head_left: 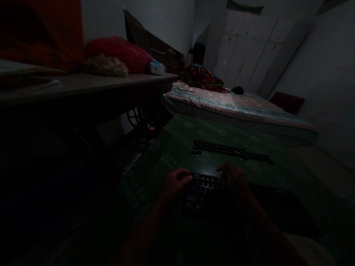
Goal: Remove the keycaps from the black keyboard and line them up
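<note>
A dark keyboard [201, 188] lies on the green tabletop in front of me, with pale spots showing in its upper left part where keys appear to be off. At its far left corner my left hand [176, 181] has thumb and forefinger closed on the edge. My right hand [234, 179] is over the keyboard's upper middle, its fingers bent and drawn together; anything between them is hidden in the gloom. Beyond both hands, small black keycaps [216, 147] stand in long rows on the table. The keyboard's right part [283, 207] stretches past my right forearm.
The green table [183, 129] carries printed globe marks. Past its far edge is a bed [238, 107] with a red patterned quilt [201, 75]. A worktop [111, 83] on the left holds a red bag [119, 51] and a tissue pack [157, 68]. The room is very dim.
</note>
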Tool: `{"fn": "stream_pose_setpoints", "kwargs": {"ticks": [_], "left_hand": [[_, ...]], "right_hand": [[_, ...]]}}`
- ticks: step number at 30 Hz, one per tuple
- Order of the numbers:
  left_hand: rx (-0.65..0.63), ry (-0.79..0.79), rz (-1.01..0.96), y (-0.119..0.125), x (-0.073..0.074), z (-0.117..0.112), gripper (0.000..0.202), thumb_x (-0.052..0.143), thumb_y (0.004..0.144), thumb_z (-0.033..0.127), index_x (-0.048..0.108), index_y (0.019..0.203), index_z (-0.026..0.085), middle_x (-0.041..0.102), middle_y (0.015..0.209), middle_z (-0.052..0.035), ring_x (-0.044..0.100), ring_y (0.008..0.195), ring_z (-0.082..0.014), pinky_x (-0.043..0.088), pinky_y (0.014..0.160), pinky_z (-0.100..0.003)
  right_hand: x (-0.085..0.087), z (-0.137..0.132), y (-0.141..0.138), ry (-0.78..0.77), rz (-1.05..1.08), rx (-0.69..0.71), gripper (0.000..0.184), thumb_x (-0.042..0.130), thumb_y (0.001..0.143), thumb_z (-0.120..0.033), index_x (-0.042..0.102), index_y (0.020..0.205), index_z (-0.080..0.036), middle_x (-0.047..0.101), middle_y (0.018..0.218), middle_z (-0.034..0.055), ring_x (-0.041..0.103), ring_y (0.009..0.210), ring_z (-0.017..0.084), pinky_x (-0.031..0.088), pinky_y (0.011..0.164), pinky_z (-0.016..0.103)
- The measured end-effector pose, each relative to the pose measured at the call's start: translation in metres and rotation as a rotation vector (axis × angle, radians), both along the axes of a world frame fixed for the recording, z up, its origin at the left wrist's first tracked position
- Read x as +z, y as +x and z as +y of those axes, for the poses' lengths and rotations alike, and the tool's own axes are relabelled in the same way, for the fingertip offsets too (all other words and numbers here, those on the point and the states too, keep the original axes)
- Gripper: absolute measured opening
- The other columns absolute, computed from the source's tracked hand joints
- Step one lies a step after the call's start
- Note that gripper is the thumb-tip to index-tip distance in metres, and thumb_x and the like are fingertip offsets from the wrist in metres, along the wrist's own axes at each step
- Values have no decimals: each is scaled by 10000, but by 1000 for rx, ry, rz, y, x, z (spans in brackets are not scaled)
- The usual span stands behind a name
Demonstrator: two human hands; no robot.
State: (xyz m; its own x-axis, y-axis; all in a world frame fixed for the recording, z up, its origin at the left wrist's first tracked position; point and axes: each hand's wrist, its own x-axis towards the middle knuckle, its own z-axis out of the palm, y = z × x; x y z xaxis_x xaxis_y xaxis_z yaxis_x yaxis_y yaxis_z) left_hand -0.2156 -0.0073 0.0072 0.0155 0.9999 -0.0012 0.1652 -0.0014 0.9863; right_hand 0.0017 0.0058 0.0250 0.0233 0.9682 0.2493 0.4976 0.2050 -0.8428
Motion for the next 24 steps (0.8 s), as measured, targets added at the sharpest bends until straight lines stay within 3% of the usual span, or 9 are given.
{"fn": "stream_pose_setpoints", "kwargs": {"ticks": [4, 9, 13, 18, 24], "left_hand": [[-130, 215, 200, 3, 0, -5, 138, 597, 691, 261, 659, 762, 162, 654, 812, -36, 600, 784, -174, 458, 736, -287], [-288, 512, 375, 7, -11, -4, 109, 627, 670, 199, 656, 772, 177, 642, 981, -72, 520, 1060, -223, 406, 921, -390], [-366, 558, 536, 12, -12, -7, 148, 615, 681, 186, 666, 820, 188, 582, 1144, -85, 410, 1199, -270, 352, 978, -461], [-420, 567, 604, 16, -13, -9, 212, 569, 721, 192, 668, 909, 200, 538, 1212, -85, 356, 1240, -280, 310, 1008, -485], [-448, 608, 682, 17, -22, -5, 303, 543, 733, 230, 638, 1020, 242, 509, 1247, -70, 343, 1242, -290, 298, 998, -506]], "right_hand": [[2, -11, -11, -206, 224, 151, 467, 411, 780, -565, 554, 626, -147, 497, 461, -26, 409, 331, 64, 273, 336, 175], [2, -17, -13, -356, 304, 325, 249, 582, 721, -396, 578, 726, -147, 562, 489, -25, 510, 412, 86, 381, 422, 178], [5, -21, -9, -379, 278, 392, 190, 619, 700, -300, 559, 813, -159, 586, 580, -31, 537, 477, 86, 409, 466, 185], [10, -22, -10, -374, 234, 416, 134, 602, 708, -268, 540, 764, -164, 556, 578, -38, 524, 500, 85, 408, 487, 191], [10, -19, -16, -244, 79, 472, 149, 594, 742, -298, 614, 698, -157, 590, 619, -6, 530, 541, 96, 396, 496, 191]]}}
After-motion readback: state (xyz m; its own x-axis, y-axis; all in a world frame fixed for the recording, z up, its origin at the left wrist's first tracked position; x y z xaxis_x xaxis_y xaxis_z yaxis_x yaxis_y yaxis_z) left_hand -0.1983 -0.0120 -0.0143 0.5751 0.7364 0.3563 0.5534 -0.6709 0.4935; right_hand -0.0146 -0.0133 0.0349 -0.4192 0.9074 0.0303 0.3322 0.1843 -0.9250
